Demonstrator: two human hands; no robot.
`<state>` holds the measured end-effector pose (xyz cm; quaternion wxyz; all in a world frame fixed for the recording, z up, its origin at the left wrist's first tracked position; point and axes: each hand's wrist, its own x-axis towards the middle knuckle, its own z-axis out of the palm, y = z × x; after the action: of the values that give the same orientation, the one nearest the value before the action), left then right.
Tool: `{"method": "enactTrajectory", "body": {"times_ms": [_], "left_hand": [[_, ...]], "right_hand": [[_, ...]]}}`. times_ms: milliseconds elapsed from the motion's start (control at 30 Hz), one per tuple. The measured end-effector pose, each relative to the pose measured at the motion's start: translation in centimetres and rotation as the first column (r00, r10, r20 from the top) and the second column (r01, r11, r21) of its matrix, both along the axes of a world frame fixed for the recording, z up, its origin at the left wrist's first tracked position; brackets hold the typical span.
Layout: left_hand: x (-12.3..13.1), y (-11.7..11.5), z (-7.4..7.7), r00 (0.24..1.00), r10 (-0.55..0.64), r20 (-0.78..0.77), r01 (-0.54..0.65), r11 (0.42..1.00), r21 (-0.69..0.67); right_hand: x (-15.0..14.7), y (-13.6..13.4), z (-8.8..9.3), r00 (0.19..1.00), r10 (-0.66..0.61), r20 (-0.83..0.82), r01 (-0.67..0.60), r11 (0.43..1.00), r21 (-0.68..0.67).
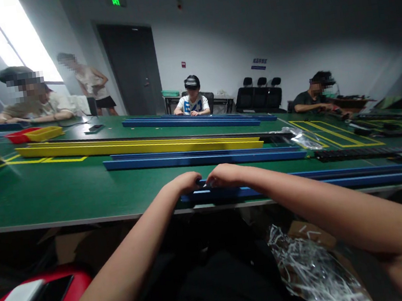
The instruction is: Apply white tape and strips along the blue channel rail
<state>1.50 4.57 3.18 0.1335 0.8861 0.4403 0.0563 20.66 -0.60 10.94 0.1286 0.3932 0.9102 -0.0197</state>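
Note:
Both my arms reach forward to the near edge of the green table (44, 196). My left hand (185, 182) and my right hand (222, 175) sit side by side, knuckles up and fingers curled, over the left end of a long blue tray (338, 179) that runs off to the right. A small item shows between the two hands, too small to name. Whatever the fingers grip is hidden behind the knuckles.
Further back lie another blue tray (202, 158), a long yellow tray (137, 146) and more blue trays (196, 118). Red and yellow bins (34, 134) stand at far left, a clear bag (301, 138) at right. Several people sit around the table. Shredded plastic (308, 267) lies by my lap.

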Motion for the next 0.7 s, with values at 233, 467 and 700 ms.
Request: {"method": "enactTrajectory", "body": {"times_ms": [233, 467, 700], "left_hand": [[-0.1, 0.1, -0.3, 0.999, 0.033, -0.004, -0.033, 0.999, 0.006], [-0.4, 0.2, -0.5, 1.000, 0.028, -0.005, -0.028, 0.999, 0.027], [-0.3, 0.9, -1.4, 0.998, 0.046, -0.032, -0.045, 0.999, 0.031]], "right_hand": [[2.9, -0.1, 1.7, 0.993, 0.016, 0.116, -0.003, 0.993, -0.118], [2.6, -2.1, -0.2, 0.943, -0.025, 0.331, -0.019, 0.991, 0.129], [1.4, -2.4, -1.1, 0.902, -0.088, 0.422, 0.039, 0.992, 0.123]]}}
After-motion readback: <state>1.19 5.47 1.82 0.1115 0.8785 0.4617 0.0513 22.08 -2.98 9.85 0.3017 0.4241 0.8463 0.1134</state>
